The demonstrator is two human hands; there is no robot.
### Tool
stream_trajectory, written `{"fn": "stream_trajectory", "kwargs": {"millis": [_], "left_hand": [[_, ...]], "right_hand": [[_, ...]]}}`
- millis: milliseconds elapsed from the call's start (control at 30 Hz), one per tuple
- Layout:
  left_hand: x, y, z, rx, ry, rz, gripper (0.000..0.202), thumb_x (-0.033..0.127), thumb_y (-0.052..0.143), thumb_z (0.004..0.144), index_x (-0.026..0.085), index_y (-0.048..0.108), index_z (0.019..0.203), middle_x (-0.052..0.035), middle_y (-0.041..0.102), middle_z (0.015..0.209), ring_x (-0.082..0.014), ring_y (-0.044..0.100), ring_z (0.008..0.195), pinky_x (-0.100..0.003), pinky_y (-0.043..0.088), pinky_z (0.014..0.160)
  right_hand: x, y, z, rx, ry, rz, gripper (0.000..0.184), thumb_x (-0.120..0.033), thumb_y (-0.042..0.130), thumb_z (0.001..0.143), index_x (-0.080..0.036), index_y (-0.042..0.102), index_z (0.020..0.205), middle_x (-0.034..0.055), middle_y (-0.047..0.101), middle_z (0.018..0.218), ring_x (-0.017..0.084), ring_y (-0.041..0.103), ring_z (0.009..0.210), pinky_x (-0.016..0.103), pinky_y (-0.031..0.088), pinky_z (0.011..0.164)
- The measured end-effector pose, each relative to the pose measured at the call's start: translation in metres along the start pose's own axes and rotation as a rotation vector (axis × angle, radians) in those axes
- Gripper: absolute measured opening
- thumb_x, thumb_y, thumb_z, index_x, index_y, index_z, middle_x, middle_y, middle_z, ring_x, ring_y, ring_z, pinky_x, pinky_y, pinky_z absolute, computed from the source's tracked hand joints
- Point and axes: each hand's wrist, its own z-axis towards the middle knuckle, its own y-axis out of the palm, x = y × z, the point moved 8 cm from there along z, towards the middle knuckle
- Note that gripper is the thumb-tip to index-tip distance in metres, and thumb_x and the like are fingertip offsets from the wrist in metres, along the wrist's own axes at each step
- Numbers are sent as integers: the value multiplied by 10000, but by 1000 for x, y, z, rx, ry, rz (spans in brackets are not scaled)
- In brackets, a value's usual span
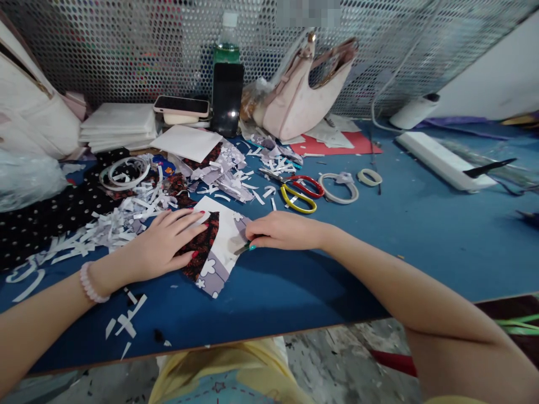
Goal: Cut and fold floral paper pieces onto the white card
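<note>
My left hand (164, 244) lies flat with spread fingers on a white sheet (225, 224). Under its fingertips is a dark piece with a red floral pattern (204, 247). A lilac piece with white flowers (210, 275) runs along the sheet's lower and right edges. My right hand (282, 230) is closed around a slim pointed metal tool (241, 249), whose tip touches the sheet's right side. The fingers hide most of this tool, so I cannot tell its exact kind. Beyond the right hand lie scissors (298, 196) with one red and one yellow handle loop.
White and lilac scraps (113, 224) are heaped at the left. Tape rolls (340, 188) lie right of the scissors. A phone (227, 101), a green bottle (227, 50) and a pink handbag (311, 95) stand by the mesh partition. A white power strip (442, 160) sits at the right.
</note>
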Motion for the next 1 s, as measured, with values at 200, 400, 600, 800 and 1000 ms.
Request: {"fn": "stream_trajectory", "kwargs": {"millis": [200, 400, 600, 800, 1000], "left_hand": [[0, 1, 0, -4, -1, 14, 511, 382, 417, 965, 203, 407, 1444, -106, 367, 1550, -330, 339, 1390, -594, 329, 1095], [0, 1, 0, 6, 0, 23, 509, 384, 413, 968, 191, 417, 1439, -117, 376, 1542, -332, 339, 1386, -594, 339, 1090], [0, 0, 0, 0, -10, 6, 509, 378, 432, 960, 203, 423, 1438, -118, 378, 1541, -332, 338, 1385, -586, 325, 1106], [-1, 1, -1, 12, 4, -11, 518, 387, 431, 965, 198, 408, 1447, -124, 369, 1545, -332, 320, 1402, -581, 317, 1116], [-1, 0, -1, 16, -2, -48, 518, 375, 449, 959, 201, 413, 1446, -125, 371, 1544, -341, 321, 1405, -597, 306, 1118]], "right_hand": [[-4, 3, -1, 38, -7, -115, 183, -315, 469, 979, -192, 569, 888, 11, 640, 816, 130, 550, 676, 230, 330, 604], [-9, 3, -1, 157, -9, -269, 258, -373, 408, 1006, -185, 562, 920, 20, 654, 823, 133, 562, 655, 245, 308, 583], [-23, 6, -1, 304, -80, -466, 326, -335, 312, 1031, -192, 575, 1160, 28, 632, 834, 117, 489, 588, 266, 224, 510], [-37, 9, -5, 344, -265, -599, 450, -113, 274, 989, -291, 585, 1260, 7, 531, 776, 104, 334, 539, 273, 185, 512], [-38, 6, -7, 387, -296, -583, 444, -124, 269, 998, -273, 620, 1226, 8, 512, 761, 109, 301, 544, 271, 188, 514]]}}
